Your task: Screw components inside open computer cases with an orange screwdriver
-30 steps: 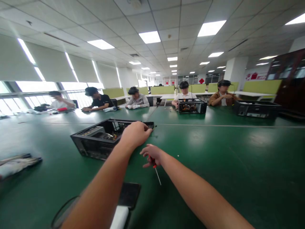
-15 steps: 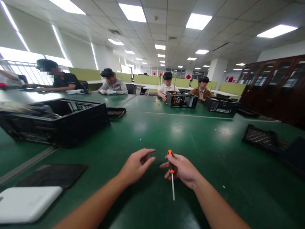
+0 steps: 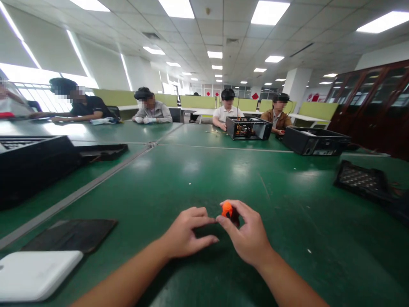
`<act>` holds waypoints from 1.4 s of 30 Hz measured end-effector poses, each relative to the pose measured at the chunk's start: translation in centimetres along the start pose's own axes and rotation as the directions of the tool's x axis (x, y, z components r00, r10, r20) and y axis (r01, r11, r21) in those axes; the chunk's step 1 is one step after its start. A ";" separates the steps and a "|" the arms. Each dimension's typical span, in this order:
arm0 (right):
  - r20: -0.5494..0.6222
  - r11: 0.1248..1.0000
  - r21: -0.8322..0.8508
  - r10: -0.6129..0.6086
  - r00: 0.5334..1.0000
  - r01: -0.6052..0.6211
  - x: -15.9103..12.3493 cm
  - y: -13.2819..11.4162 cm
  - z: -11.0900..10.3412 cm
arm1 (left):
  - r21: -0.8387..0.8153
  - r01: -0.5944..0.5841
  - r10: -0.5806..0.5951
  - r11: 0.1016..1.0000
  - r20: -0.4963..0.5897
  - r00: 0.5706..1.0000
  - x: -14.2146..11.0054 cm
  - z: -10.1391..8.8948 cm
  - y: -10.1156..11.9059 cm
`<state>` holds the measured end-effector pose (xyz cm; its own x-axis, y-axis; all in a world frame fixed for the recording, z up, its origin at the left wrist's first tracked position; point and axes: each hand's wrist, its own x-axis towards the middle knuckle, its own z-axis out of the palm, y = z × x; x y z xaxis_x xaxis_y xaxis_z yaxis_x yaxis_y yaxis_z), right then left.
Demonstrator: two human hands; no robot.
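My right hand [image 3: 249, 232] is closed around a screwdriver [image 3: 227, 208] with an orange and black handle. Its orange butt end faces me, and the shaft is hidden behind the handle and fingers. Just to the left, my left hand [image 3: 188, 233] is open and empty. Its fingers are apart, and the fingertips come close to the right fingers; whether they touch, I cannot tell. Both hands are over the green tabletop [image 3: 191, 170].
At lower left a white device [image 3: 38, 273] lies beside a dark flat panel [image 3: 73, 235]. A black computer case [image 3: 35, 166] stands at the left edge. Across the table, people sit near two more cases [image 3: 249, 128]. A black perforated part [image 3: 362, 177] lies at right.
The screwdriver has been turned so its shaft no longer shows. My left hand has come nearer the right hand. The black case at left, with the part beside it, has shifted left.
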<state>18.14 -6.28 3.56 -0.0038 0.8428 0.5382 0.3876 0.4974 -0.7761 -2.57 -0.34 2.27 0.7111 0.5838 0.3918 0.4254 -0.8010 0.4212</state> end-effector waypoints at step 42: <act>-0.020 0.957 -0.003 -0.291 0.956 0.291 -1.7 -0.3 1.3 | -0.170 0.001 0.024 0.985 0.145 0.989 0.0 0.5 0.0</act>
<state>16.82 -7.58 2.51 -0.0977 0.6572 0.7474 0.3729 0.7204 -0.5848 -2.29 -0.41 1.91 0.7948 0.5391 0.2788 0.3250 -0.7660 0.5546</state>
